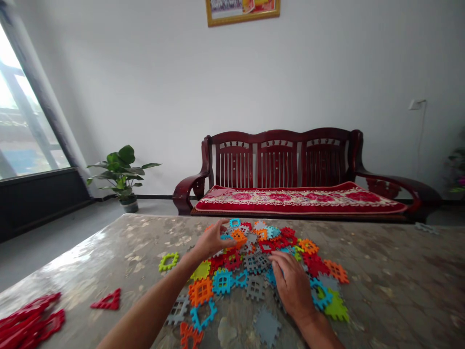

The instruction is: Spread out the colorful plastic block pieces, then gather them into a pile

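A pile of notched plastic building pieces in several colours lies in front of me. My left hand [211, 241] is at the pile's far left part, thumb and fingers apart, over a blue piece [226, 237] and beside an orange piece [239, 236]. On the pile's right part rests my right hand [292, 282], its fingers stretched out near grey window pieces [257, 262] and a red frame piece [267, 246]; nothing shows in its grasp. Closer to me are an orange window piece [200, 292], a blue window piece [222, 281] and a grey square [267, 327].
The patterned table [138, 261] fills the foreground. Red pieces [31, 322] are gathered at its left edge, with a red triangle [107, 299] alongside. A green frame piece [168, 261] lies left of the pile. Beyond stand a wooden bench [278, 165] and a potted plant [123, 172].
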Available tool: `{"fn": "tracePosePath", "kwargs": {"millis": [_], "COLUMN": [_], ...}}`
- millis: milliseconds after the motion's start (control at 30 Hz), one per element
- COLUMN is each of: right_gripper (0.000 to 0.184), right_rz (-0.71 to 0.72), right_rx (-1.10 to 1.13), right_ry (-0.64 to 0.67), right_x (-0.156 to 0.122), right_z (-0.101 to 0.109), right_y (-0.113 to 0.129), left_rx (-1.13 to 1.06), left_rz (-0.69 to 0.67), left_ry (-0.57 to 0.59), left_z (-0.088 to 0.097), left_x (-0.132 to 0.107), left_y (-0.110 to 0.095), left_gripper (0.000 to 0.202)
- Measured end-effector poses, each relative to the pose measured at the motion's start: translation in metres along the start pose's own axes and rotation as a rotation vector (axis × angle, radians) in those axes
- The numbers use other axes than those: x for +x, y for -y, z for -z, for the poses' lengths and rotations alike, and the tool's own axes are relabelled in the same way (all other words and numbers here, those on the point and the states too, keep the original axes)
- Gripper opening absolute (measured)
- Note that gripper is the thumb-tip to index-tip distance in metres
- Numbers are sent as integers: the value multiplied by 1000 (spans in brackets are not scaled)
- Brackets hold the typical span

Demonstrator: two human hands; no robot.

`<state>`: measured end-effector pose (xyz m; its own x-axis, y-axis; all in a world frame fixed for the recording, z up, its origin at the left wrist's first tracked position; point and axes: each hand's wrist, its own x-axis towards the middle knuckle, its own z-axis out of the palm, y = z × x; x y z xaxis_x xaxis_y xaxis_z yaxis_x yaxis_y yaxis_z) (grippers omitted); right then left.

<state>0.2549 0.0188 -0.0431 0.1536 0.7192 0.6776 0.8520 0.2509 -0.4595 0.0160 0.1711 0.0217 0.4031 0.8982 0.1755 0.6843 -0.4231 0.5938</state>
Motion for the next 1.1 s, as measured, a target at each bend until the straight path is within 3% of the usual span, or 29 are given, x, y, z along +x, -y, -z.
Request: {"fn": "tracePosePath", "kwargs": {"millis": [100,200,367,500,667,800,900,1000,1100], "right_gripper": [30,30,29,28,28,26,24,25,26], "right_rz": [-10,-13,-15,-9,-8,-10,15,7,-21], "right_rx": [5,3,-2,-9,-44,-73,-68,-50,-23], "right_ry": [9,5,2,-1,-3,30,55,46,26], "right_x": [0,-1,-1,0,0,-1,-1,-1,-1], "right_z": [0,-2,-4,-5,-5,-6,-7,-7,-7], "right_y": [-1,-2,-2,-2,1,0,-4,-5,-1], "left_rx": [0,223,335,301,168,-11,-105,-259,-263], "left_rz": [37,207,356,329,304,234,144,3,-76], "left_ry": [-4,-81,-81,-83,-144,-125,-68,109,144], "left_z": [7,11,-8,-22,-20,-19,-22,-24,-24], "left_x": [19,31,34,32,34,36,34,32,41], "left_y": [12,26,40,40,45,44,30,6,-15], "left_gripper": [68,57,47,53,48,38,31,28,41]}}
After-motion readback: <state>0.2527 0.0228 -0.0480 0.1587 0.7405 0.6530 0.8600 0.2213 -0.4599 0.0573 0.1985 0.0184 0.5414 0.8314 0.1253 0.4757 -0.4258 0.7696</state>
